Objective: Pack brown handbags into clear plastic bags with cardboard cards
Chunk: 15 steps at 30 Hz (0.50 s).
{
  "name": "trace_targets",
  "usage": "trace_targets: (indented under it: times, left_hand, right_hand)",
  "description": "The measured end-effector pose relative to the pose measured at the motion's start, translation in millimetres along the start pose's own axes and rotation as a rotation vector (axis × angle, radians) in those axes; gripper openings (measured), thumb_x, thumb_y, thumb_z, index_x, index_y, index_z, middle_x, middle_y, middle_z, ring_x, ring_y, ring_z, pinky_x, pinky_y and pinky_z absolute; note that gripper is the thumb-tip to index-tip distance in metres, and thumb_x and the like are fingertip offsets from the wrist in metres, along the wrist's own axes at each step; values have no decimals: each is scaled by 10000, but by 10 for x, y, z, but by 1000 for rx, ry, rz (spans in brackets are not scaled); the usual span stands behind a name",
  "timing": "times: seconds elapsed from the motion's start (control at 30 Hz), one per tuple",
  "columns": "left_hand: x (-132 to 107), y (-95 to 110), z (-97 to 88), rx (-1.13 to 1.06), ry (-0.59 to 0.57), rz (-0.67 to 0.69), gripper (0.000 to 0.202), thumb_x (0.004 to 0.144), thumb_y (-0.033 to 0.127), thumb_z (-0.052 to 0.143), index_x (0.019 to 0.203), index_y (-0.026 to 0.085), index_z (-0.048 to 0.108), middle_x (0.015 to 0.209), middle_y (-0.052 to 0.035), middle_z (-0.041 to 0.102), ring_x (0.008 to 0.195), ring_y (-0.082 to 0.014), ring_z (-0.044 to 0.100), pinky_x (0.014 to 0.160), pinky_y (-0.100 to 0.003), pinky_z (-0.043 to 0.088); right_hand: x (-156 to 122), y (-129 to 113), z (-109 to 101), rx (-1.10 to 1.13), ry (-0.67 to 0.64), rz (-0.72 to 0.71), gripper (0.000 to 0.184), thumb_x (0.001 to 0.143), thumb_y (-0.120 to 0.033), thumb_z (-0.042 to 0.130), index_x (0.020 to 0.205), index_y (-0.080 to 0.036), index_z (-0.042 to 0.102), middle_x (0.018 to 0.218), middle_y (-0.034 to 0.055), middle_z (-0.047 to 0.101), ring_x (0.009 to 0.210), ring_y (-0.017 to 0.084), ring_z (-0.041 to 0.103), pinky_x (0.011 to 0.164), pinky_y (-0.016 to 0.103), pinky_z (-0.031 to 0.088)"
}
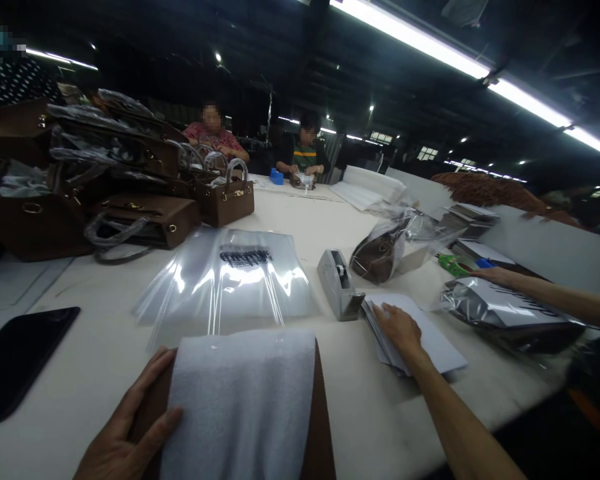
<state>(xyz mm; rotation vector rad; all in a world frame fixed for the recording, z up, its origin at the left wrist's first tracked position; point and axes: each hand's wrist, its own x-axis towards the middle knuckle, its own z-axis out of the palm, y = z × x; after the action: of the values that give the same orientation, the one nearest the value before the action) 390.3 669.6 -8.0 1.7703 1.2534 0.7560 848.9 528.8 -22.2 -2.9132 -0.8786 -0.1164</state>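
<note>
My left hand [135, 427] grips the left side of a brown bag [325, 427], with the thumb in front and the fingers round its edge. A white foam sheet [240, 400] is draped down the bag's face. My right hand [400, 330] lies on a stack of white paper sheets [437, 347], its fingers spread over the left edge of the top sheet. Just left of that stack stands a grey tape dispenser [336, 283]. Beyond the bag, clear printed plastic bags [245, 277] lie fanned out on the white table [300, 227].
Brown handbags [227, 200] are piled at the left, above a black tablet-like slab [25, 360]. At the right, a co-worker's hand [497, 275] reaches to a green tape roll [453, 265] beside a plastic-wrapped bag [515, 313]. A foam roll [370, 183] lies farther back, near two seated people.
</note>
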Motion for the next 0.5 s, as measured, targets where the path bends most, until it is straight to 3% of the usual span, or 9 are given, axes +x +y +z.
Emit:
trace_targets:
  times: [0.17,0.27,0.4,0.5]
  left_hand:
    - [7,-58,-5,-5,-12,21,517,782,472,505,1268,427,336,1401,104,291,1291,-274,272,1090,-485,181]
    - [6,-45,-17,-17,-30,4,491,789,497,480,1256,440,336,1405,116,278,1301,-251,254,1094,-472,172]
    - [-27,38,-16,-80,-23,-3,512,758,519,504,1243,425,366,1397,105,295,1300,-251,257,1094,-456,165]
    - [-64,122,-3,-140,8,-19,504,750,513,507,1230,404,398,1389,91,313,1296,-257,264,1093,-454,159]
  right_hand:
    - [37,59,-120,-13,-31,-48,437,912,-394,253,873,-194,639,920,96,621,902,234,559,761,306,377]
    - [-5,67,-125,-15,-16,-62,404,903,-329,268,833,-174,635,919,95,623,888,230,559,759,296,372]
    - [-109,39,-50,10,40,-78,370,899,-387,332,1052,-165,585,1014,84,595,961,213,530,819,271,365]
    - [-121,-33,16,7,73,-40,518,829,-488,472,1194,-122,500,1119,128,526,1042,245,476,872,299,356]
